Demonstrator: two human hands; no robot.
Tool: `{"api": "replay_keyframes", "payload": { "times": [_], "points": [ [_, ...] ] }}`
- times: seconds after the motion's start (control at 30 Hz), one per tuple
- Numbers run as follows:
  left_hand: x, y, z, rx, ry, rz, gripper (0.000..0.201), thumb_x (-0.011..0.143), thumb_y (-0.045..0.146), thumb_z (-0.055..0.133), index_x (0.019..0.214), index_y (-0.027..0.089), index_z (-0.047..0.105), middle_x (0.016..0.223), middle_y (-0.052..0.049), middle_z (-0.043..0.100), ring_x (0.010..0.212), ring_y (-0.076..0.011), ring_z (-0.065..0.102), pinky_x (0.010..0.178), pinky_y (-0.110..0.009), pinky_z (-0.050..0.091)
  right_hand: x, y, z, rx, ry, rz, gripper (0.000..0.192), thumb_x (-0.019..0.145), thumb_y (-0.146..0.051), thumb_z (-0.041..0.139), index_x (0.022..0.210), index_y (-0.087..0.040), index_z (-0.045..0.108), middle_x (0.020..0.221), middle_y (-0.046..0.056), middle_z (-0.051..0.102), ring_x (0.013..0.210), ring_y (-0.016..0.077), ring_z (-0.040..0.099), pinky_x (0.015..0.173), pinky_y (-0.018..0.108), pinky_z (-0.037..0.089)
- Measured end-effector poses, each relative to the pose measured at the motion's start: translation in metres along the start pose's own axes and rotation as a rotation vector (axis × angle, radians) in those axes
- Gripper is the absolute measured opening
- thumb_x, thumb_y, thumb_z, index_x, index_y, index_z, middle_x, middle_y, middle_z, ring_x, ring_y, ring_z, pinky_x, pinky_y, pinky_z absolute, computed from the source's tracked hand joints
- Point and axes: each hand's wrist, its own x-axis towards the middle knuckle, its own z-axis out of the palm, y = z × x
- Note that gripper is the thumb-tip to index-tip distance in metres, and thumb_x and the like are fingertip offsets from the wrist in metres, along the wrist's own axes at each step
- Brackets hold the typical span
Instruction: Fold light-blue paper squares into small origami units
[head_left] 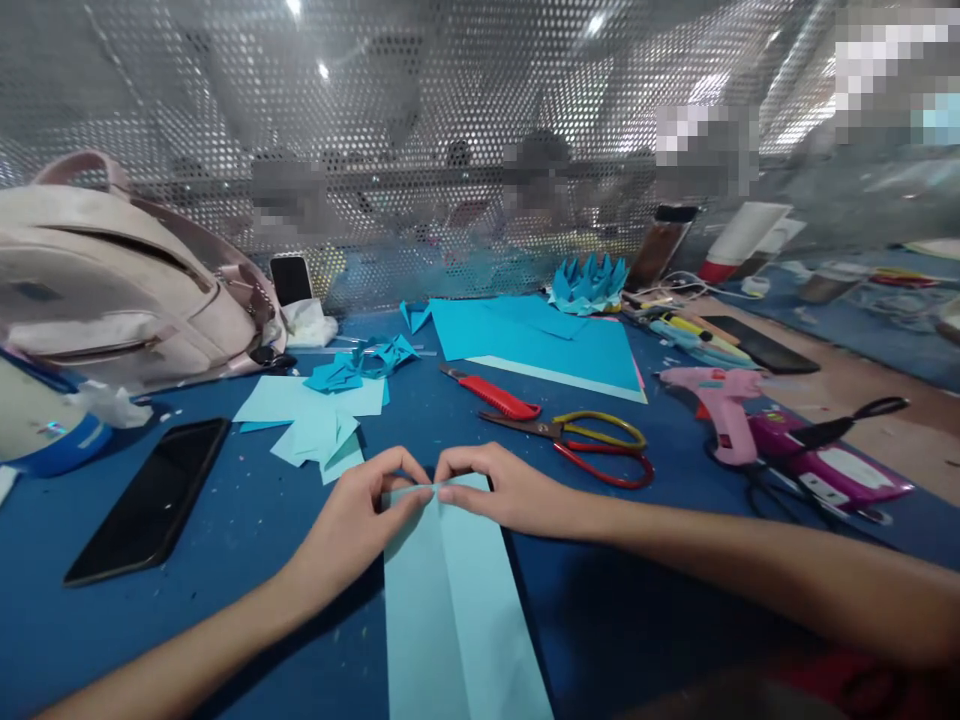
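A long strip of light blue paper [427, 610] lies before me, with a crease running down its length. My left hand [375, 495] pinches its far edge just left of the crease. Right beside it, my right hand [499, 490] pinches the same edge on the other side, the thumbs nearly touching. Beyond my left hand are light blue paper pieces [307, 398] and darker blue folded paper pieces [360, 362]. Past my right hand lie scissors [604, 445] with red and yellow handles and a red box cutter [499, 396].
Blue paper sheets [517, 340] and a folded blue paper flower [589, 285] sit at the back. A black phone [150, 500] and pink backpack [120, 280] are left. To the right are a pink glue gun [724, 405] and magenta power strip [832, 465]. A perforated metal screen [420, 120] stands behind.
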Motion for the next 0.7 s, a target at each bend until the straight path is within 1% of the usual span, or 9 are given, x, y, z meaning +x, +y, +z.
{"api": "replay_keyframes", "payload": {
  "times": [0.1,0.27,0.37,0.47,0.6,0.7],
  "points": [
    [-0.0013,-0.0045,0.0031,-0.047,0.014,-0.003,0.022,0.088,0.036,0.057,0.077,0.018,0.055,0.058,0.006,0.048,0.052,-0.0085,0.036,0.048,-0.019,0.025,-0.0002,0.0026,0.0021,0.027,-0.002,0.006,0.016,0.091,-0.028,0.055,0.081,-0.015,0.058,0.073,-0.002,0.055,0.069,0.0117,0.050,0.067,0.022,0.036],
    [-0.0038,-0.0086,0.0054,-0.123,0.018,-0.051,0.023,0.088,0.035,0.060,0.075,0.017,0.055,0.063,0.003,0.054,0.056,-0.0095,0.041,0.051,-0.019,0.029,-0.0016,0.0042,0.0055,0.009,0.005,0.025,0.020,0.092,-0.032,0.054,0.079,-0.016,0.056,0.070,-0.003,0.053,0.064,0.0112,0.047,0.065,0.022,0.036],
    [-0.0049,-0.0081,0.0057,-0.126,0.015,-0.065,0.024,0.087,0.036,0.060,0.073,0.017,0.056,0.061,0.003,0.053,0.055,-0.0097,0.041,0.051,-0.020,0.029,-0.0022,0.0031,0.0057,0.025,-0.008,0.040,0.019,0.091,-0.030,0.055,0.079,-0.016,0.056,0.069,-0.004,0.052,0.064,0.0108,0.046,0.064,0.022,0.035],
    [-0.0044,-0.0087,0.0056,-0.125,0.003,-0.088,0.025,0.088,0.037,0.060,0.073,0.017,0.056,0.057,0.004,0.051,0.053,-0.0097,0.039,0.049,-0.020,0.028,-0.0021,0.0019,0.0052,0.030,-0.028,0.061,0.017,0.091,-0.027,0.054,0.078,-0.017,0.055,0.070,-0.004,0.053,0.066,0.0108,0.048,0.066,0.022,0.034],
    [-0.0031,-0.0097,0.0049,-0.070,0.015,-0.053,0.021,0.089,0.034,0.058,0.076,0.018,0.057,0.059,0.004,0.053,0.054,-0.0104,0.041,0.050,-0.020,0.028,-0.0019,0.0014,0.0055,-0.007,-0.024,0.061,0.017,0.093,-0.024,0.049,0.078,-0.017,0.053,0.072,-0.003,0.052,0.069,0.0112,0.049,0.067,0.022,0.034],
    [-0.0022,-0.0077,0.0046,-0.046,0.024,-0.002,0.015,0.089,0.030,0.057,0.079,0.019,0.059,0.069,0.002,0.060,0.064,-0.0128,0.052,0.057,-0.021,0.036,-0.0021,0.0015,0.0060,0.004,-0.028,0.046,0.018,0.094,-0.025,0.048,0.078,-0.018,0.052,0.071,-0.004,0.050,0.067,0.0108,0.047,0.066,0.022,0.034]
  ]
}}
